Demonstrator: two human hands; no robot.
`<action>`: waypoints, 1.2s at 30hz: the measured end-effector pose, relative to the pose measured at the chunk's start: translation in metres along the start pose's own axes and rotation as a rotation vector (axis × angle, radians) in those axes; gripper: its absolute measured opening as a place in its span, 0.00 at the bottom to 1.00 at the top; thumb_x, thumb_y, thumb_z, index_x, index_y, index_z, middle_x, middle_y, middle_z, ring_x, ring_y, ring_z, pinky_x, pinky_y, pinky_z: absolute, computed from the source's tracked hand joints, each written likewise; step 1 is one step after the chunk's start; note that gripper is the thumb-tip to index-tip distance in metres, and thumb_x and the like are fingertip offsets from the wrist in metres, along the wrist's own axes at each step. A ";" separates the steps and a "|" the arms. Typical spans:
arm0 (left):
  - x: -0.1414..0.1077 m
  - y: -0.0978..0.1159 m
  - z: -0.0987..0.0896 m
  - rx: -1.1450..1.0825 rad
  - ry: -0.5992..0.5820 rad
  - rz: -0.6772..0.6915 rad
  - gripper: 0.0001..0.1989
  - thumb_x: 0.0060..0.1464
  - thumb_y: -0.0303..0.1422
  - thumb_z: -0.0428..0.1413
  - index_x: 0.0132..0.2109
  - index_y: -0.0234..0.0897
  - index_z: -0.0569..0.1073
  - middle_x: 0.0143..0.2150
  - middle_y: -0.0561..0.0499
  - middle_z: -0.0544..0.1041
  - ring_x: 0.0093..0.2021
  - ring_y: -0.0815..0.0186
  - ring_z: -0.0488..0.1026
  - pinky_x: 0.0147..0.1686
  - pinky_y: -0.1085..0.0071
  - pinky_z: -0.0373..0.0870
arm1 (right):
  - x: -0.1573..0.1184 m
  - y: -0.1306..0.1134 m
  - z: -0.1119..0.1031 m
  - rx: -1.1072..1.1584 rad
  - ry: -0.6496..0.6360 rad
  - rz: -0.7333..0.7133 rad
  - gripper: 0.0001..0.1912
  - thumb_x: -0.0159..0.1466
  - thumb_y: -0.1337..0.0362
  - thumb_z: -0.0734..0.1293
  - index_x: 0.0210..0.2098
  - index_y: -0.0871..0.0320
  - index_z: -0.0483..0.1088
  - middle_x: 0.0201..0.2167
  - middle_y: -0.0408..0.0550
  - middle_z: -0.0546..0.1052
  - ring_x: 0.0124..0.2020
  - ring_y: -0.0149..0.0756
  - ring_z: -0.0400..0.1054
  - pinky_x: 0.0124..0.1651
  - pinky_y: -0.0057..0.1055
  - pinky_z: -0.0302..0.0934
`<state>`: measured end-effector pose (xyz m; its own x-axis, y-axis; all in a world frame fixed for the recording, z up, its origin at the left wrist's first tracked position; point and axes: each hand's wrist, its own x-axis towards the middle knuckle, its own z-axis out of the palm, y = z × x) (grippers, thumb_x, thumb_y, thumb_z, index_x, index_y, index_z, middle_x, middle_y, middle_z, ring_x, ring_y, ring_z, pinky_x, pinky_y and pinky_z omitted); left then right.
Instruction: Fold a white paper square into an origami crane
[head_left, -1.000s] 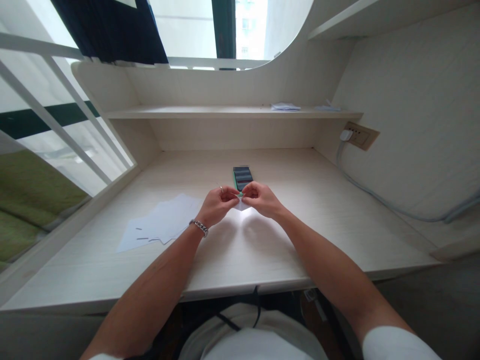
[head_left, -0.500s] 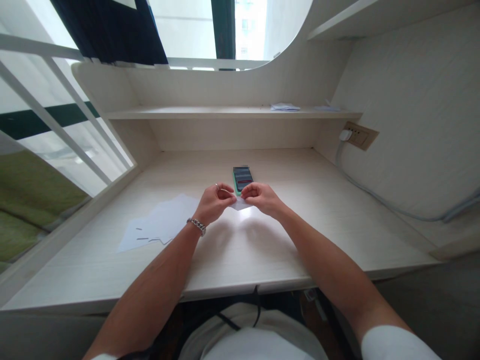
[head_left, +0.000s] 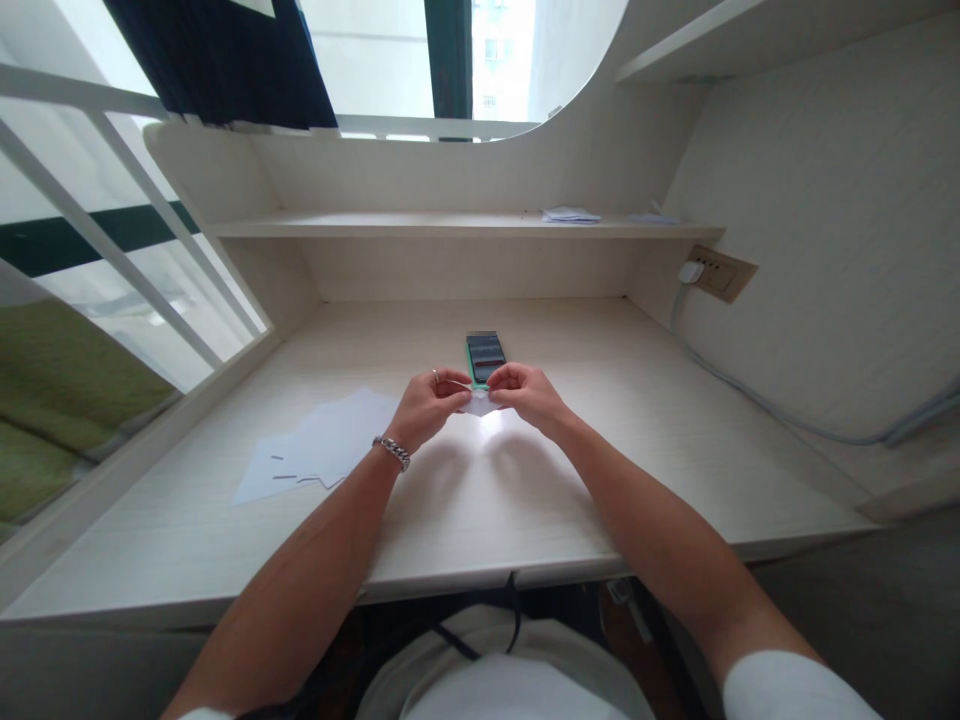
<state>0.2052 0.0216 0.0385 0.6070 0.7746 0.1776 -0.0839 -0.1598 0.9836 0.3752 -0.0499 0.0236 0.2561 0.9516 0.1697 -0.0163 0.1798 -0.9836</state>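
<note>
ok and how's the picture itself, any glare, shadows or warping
Head view: the window burns out nearly white; glare whitens the desk just below the paper; soft shadows lie below the left hand and right hand; wide-angle stretch shows toward the edges; the paper's detail is too soft to read.

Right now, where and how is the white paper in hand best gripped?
Likely pinch the white paper by its near edge, coming from the near side: the left hand and right hand hold its two sides, and that edge shows free between them.
</note>
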 end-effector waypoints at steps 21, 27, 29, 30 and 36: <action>0.002 -0.003 0.001 0.005 0.144 0.048 0.16 0.38 0.32 0.67 0.37 0.31 0.75 0.29 0.47 0.80 0.30 0.64 0.77 0.33 0.67 0.75 | 0.004 0.005 -0.002 0.049 0.068 0.015 0.18 0.45 0.57 0.77 0.31 0.59 0.72 0.23 0.43 0.76 0.24 0.31 0.71 0.32 0.32 0.69; 0.004 -0.008 0.000 0.034 0.207 0.086 0.16 0.40 0.34 0.67 0.38 0.32 0.75 0.30 0.46 0.81 0.32 0.63 0.78 0.34 0.67 0.76 | 0.000 0.003 -0.004 -0.179 0.295 -0.200 0.13 0.54 0.56 0.72 0.34 0.57 0.73 0.30 0.48 0.78 0.32 0.37 0.73 0.40 0.39 0.70; 0.005 -0.013 0.000 0.096 0.258 0.137 0.15 0.42 0.34 0.67 0.37 0.32 0.76 0.31 0.46 0.81 0.33 0.62 0.79 0.36 0.67 0.76 | -0.005 -0.002 -0.001 -0.364 0.384 -0.334 0.09 0.58 0.57 0.70 0.34 0.56 0.75 0.34 0.50 0.78 0.34 0.38 0.72 0.44 0.39 0.68; 0.005 -0.015 0.001 0.130 0.280 0.162 0.14 0.43 0.34 0.66 0.37 0.32 0.76 0.32 0.46 0.81 0.33 0.62 0.79 0.36 0.67 0.76 | -0.007 -0.004 0.001 -0.411 0.364 -0.356 0.09 0.59 0.58 0.69 0.34 0.56 0.76 0.36 0.50 0.78 0.34 0.38 0.72 0.44 0.39 0.68; -0.001 -0.014 0.007 0.311 0.298 0.276 0.13 0.48 0.38 0.64 0.37 0.34 0.77 0.35 0.46 0.81 0.34 0.63 0.79 0.37 0.69 0.76 | -0.007 0.005 0.019 -0.282 0.131 -0.212 0.14 0.58 0.57 0.69 0.40 0.58 0.79 0.38 0.51 0.80 0.38 0.39 0.73 0.43 0.37 0.67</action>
<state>0.2118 0.0188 0.0241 0.3397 0.8113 0.4758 0.0572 -0.5227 0.8506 0.3552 -0.0504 0.0185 0.3471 0.8575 0.3797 0.3127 0.2759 -0.9089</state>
